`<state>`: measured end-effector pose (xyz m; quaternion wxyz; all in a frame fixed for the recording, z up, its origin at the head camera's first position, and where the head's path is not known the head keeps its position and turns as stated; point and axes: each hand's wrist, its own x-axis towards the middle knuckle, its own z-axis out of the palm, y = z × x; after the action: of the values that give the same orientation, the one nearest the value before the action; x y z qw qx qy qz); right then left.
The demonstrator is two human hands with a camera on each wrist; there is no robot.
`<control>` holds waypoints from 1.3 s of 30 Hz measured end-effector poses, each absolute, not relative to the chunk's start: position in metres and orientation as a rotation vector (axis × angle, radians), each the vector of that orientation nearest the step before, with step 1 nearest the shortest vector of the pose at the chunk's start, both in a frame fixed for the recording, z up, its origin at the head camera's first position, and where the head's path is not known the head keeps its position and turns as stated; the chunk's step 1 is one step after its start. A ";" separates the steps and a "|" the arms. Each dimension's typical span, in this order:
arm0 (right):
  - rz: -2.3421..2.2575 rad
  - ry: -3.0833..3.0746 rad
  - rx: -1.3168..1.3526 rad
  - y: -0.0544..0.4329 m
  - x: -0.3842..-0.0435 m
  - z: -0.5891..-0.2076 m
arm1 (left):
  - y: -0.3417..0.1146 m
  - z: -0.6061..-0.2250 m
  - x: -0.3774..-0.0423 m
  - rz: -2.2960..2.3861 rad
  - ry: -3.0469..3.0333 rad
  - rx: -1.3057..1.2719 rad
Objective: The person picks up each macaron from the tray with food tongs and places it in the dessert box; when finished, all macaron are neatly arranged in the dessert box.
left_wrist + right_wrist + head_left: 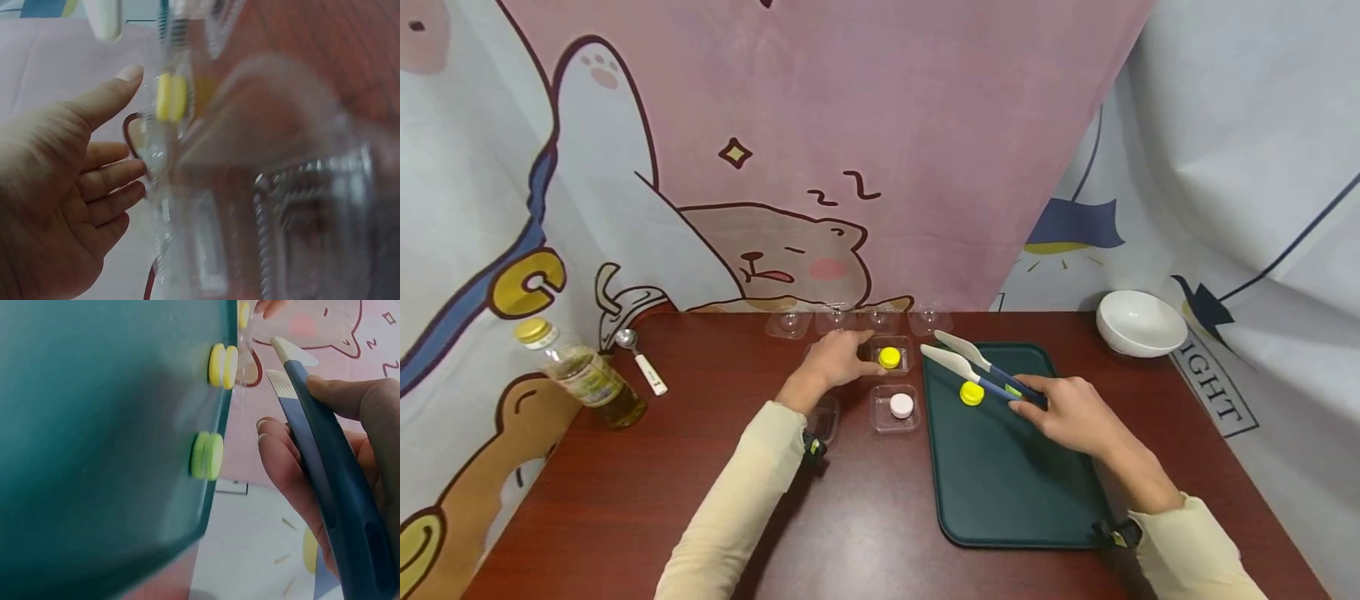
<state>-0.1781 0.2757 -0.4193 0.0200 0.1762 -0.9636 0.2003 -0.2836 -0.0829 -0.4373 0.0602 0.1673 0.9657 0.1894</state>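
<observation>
My left hand [835,360] is at the left of a clear plastic box [904,367] with a yellow macaron [889,358] in it. Its fingers are extended and hold nothing, fingertips right at the box's rim. Nearer to me, another clear box [880,422] contains a pale pink macaron [901,406]. My right hand [1070,414] grips blue-handled tongs [325,469] with white tips, which point left and stand apart above the dark green tray [1000,500]. On the tray lie a second yellow macaron [972,393] and a green macaron [207,455].
Several clear domed lids [788,325] line the table's back edge. Another clear box [826,419] is partly hidden by my left arm. A bottle of yellowish liquid [591,383] and a white-handled scoop [647,371] stand left; a white bowl [1141,323] sits back right.
</observation>
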 end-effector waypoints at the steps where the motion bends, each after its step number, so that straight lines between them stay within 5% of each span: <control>1: 0.616 -2.989 0.530 0.279 -0.176 -0.418 | -0.086 -0.435 -0.283 0.595 2.921 0.521; 19: 0.621 -3.064 0.452 0.324 -0.137 -0.425 | -0.177 -0.447 -0.275 0.808 2.889 0.326; 39: 0.706 -3.117 0.401 0.331 -0.129 -0.437 | -0.187 -0.462 -0.272 0.881 2.821 0.250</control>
<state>-0.1286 0.3306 -0.4365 -0.0396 0.1245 -0.9669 0.2191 -0.2719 -0.1870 -0.4617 0.0876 0.0839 0.9475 0.2959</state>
